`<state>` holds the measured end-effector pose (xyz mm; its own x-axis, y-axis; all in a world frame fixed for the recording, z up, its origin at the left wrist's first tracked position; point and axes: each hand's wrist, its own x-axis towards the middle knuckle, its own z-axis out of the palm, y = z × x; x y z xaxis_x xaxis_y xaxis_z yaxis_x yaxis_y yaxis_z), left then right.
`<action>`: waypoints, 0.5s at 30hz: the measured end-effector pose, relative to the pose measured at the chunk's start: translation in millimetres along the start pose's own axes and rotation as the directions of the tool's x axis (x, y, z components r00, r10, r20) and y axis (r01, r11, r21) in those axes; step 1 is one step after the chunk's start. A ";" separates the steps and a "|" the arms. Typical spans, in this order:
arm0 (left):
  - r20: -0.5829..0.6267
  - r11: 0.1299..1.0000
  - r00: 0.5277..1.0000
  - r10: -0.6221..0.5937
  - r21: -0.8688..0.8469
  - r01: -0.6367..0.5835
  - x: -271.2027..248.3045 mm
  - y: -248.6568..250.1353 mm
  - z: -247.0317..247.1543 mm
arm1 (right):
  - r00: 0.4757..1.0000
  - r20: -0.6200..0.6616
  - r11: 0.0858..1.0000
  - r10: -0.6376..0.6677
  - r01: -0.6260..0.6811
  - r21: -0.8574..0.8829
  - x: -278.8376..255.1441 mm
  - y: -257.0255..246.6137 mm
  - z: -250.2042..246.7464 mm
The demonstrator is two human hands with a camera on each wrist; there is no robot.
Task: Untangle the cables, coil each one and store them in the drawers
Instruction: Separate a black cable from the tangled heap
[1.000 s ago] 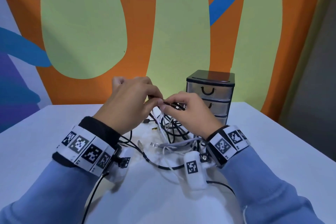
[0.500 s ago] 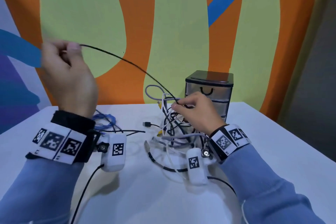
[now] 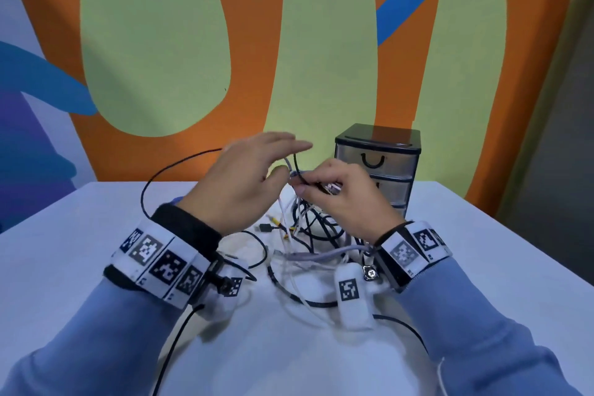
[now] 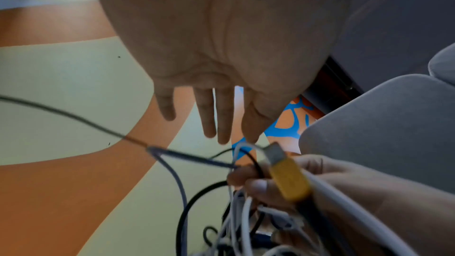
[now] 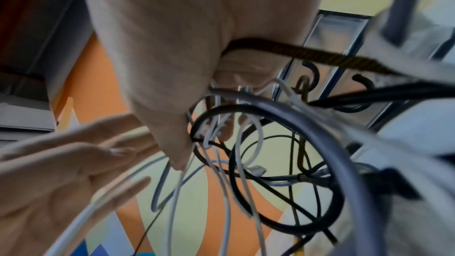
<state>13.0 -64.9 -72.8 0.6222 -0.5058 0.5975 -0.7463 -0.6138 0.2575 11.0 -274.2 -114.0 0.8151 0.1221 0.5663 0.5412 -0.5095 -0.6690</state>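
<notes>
cables (image 3: pixel 308 228) pinched by right hand (image 3: pixel 345 199), tangled

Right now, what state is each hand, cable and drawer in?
left hand: fingers straight and spread, holding nothing, raised beside the bundle
right hand: grip pinched on the cable bundle, lifted off the table
cable bundle: tangled, uncoiled, partly resting on the table
thin black cable: loose, arcing free to the left
drawer unit: upright, visible drawers closed
</notes>
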 end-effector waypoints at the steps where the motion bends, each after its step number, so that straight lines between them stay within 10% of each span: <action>1: 0.032 1.000 0.999 -0.002 -0.008 0.002 0.1 -2.3 1.9 | 1.000 0.010 1.000 -0.020 0.020 0.020 -0.8 -2.0 0.1; 9: -0.065 0.978 0.998 0.026 0.206 -0.012 0.1 -12.6 3.7 | 1.000 -0.001 0.999 -0.013 0.013 0.043 -1.6 -3.4 0.3; 15: -0.463 0.958 0.884 0.061 0.275 0.078 1.1 -10.5 -4.7 | 0.992 -0.018 0.992 0.122 -0.122 -0.022 1.0 0.7 -2.3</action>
<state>20.4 -56.2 -71.3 0.3946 -0.2039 0.8959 -0.6015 -0.7944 0.0841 11.7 -276.4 -112.8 0.8712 0.0441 0.4890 0.4329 -0.5388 -0.7227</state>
